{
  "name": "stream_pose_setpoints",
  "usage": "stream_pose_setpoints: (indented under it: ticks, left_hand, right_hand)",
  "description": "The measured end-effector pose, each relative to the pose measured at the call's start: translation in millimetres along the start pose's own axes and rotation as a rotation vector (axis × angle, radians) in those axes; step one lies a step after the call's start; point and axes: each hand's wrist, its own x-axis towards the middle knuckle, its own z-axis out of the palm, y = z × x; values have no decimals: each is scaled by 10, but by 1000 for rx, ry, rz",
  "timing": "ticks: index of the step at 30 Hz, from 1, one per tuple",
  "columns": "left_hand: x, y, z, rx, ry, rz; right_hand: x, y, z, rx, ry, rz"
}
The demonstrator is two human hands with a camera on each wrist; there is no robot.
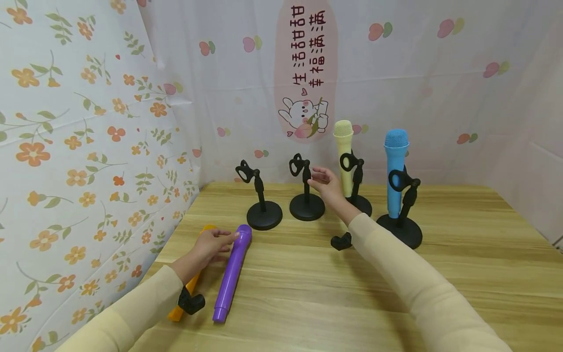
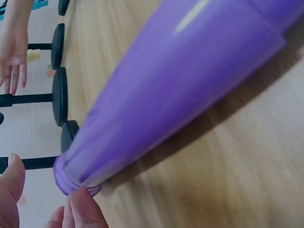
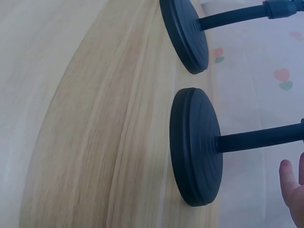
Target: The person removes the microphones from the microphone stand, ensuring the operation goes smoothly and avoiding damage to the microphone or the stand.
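A purple microphone point(image 1: 232, 276) lies on the wooden table, its head pointing to the back. My left hand point(image 1: 213, 247) is at that head, fingertips right at its edge, thumb spread apart in the left wrist view. Partly under the left forearm lies an orange microphone point(image 1: 193, 283). Further back, my right hand point(image 1: 327, 185) reaches beside a black microphone stand point(image 1: 306, 178), fingers loosely extended by its post and holding nothing. Another stand point(image 1: 260, 195) with its clip unfilled is to the left. A yellow microphone point(image 1: 345, 168) and a blue microphone point(image 1: 396, 166) stand upright at the right.
Two more black stands, one by the yellow microphone point(image 1: 358, 176) and one by the blue point(image 1: 409, 200), line the table's right side. A patterned curtain point(image 1: 246, 98) hangs behind the table point(image 1: 299, 293), and a floral one point(image 1: 88, 146) runs along the left. Black wrist mounts point(image 1: 341, 241) sit under my forearms.
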Motion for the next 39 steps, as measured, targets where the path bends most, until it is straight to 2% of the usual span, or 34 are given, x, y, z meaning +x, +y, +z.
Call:
stream_pose_setpoints:
  ticks: [5,18,27,39]
  left_hand:
    - [-7,72,2,3,-9,23]
    - [-20,262,86,29,4,62]
    - [-63,439,166,-2,-31,118]
    - [-89,628,376,-32,-101,168]
  right_hand:
    - [-64,-15,-67,-3,-30,-3]
    - [-272,-54,-213,-27,-14,10]
    - [-373,-62,-320,-1,-3,12]
    - [-505,-78,-469,9,49,-31]
